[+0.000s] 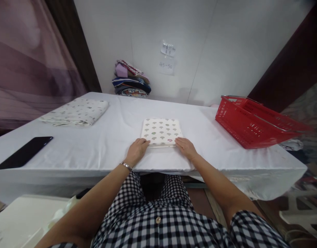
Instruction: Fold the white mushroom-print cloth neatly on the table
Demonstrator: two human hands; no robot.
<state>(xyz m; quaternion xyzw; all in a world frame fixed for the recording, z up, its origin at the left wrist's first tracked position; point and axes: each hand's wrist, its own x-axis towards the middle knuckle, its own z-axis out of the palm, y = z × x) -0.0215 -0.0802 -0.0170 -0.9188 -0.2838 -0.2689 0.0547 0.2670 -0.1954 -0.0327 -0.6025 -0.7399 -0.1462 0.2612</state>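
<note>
A white folded cloth printed with rows of grey fan-like motifs, a few of them green or red, lies flat on the white-covered table in front of me. At its near left corner, my left hand has its fingers closed on the edge. My right hand holds the near right corner the same way, fingers on top. The thumbs and the underside of the cloth are partly hidden. Several layers show along the near edge.
A larger folded printed cloth and a black phone-like slab lie on the left of the table. A red plastic basket stands at the right. Stacked folded fabrics are by the wall, below paper signs.
</note>
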